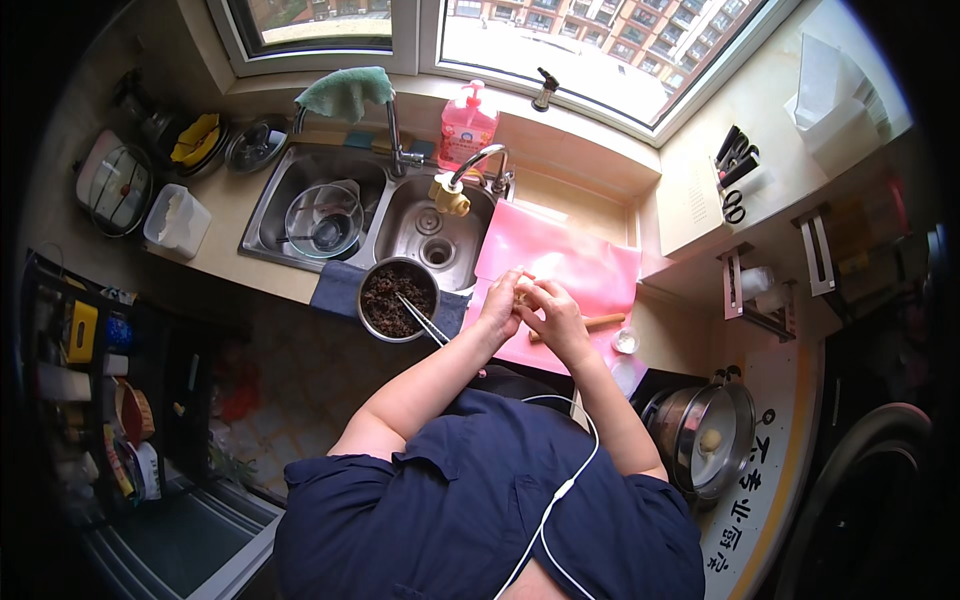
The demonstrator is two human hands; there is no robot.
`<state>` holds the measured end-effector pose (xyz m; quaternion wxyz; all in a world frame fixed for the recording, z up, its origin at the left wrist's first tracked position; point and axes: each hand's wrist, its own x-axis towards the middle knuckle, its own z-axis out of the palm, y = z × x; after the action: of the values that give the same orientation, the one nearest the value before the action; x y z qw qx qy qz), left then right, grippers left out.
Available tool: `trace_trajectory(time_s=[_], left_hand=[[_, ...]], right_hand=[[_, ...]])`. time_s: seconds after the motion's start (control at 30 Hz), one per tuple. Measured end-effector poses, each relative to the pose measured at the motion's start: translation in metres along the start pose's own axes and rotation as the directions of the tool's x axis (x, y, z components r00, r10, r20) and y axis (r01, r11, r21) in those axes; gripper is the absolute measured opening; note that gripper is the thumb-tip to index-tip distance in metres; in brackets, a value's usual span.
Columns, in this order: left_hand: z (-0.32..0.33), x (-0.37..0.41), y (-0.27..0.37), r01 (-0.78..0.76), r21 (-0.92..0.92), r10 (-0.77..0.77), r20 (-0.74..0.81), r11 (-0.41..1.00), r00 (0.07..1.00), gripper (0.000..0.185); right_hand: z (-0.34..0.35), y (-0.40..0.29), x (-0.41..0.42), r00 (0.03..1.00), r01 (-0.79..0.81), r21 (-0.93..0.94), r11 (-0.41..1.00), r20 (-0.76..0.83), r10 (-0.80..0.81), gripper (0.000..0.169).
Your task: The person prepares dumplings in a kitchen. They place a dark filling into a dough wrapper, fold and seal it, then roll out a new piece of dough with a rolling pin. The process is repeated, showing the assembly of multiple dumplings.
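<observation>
Above a pink mat [559, 232], my left hand [499, 309] cups a small pale piece, apparently dough [522, 296]. Fingers of my right hand [557, 313] meet it from the other side, pinching its edge. Much of the piece is hidden by the fingers. Under my right hand, a wooden rolling pin [606, 320] lies across the mat. A small tub of white powder [625, 341] stands close to its right end. Left of my forearm, a steel bowl [367, 321] holds dark crumbly filling [390, 296] with metal tongs [421, 319] stuck in it.
The bowl rests on a dark cloth [334, 289] at the edge of the double sink [384, 217], whose left basin holds a glass bowl [322, 221]. At right, a steel pot [716, 431] contains one pale round lump [709, 441]. A knife block [697, 196] stands behind.
</observation>
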<state>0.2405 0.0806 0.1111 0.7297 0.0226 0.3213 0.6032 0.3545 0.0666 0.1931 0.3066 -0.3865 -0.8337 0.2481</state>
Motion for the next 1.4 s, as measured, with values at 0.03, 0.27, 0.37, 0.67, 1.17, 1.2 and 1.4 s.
trace_trajectory(time_s=[0.03,0.27,0.37,0.67,1.17,1.2,1.4], left_hand=[[-0.004,0.002,-0.001,0.025,0.007,-0.025,0.018,1.0,1.0,0.02],[-0.007,0.003,0.0,0.106,0.02,-0.107,0.05,0.994,0.993,0.018],[-0.016,0.011,-0.003,0.114,0.052,-0.119,0.119,0.992,0.986,0.022],[0.001,0.001,0.012,0.126,-0.038,-0.117,0.185,0.991,0.976,0.041],[-0.032,0.033,-0.009,0.341,0.014,-0.34,0.119,0.94,0.933,0.045],[-0.028,0.027,-0.002,0.388,0.022,-0.387,0.14,0.921,0.911,0.049],[-0.024,0.026,0.011,0.482,0.147,-0.498,0.403,0.864,0.768,0.061]], right_hand=[[0.001,0.004,-0.001,1.0,-0.001,-0.017,1.0,-0.008,0.001,0.023],[0.008,0.018,0.0,0.997,0.023,-0.082,0.996,-0.072,-0.029,0.016],[0.01,0.022,0.001,0.992,0.07,-0.131,0.989,-0.095,-0.083,0.015],[0.006,0.033,-0.002,0.976,-0.077,0.043,0.996,-0.2,0.084,0.009],[-0.009,0.032,0.004,0.994,0.008,-0.102,0.995,0.112,0.003,0.043],[-0.017,0.029,0.008,0.989,0.033,-0.064,0.997,0.143,-0.023,0.044],[-0.019,0.053,0.004,0.972,0.077,0.13,0.989,0.209,-0.103,0.037]])
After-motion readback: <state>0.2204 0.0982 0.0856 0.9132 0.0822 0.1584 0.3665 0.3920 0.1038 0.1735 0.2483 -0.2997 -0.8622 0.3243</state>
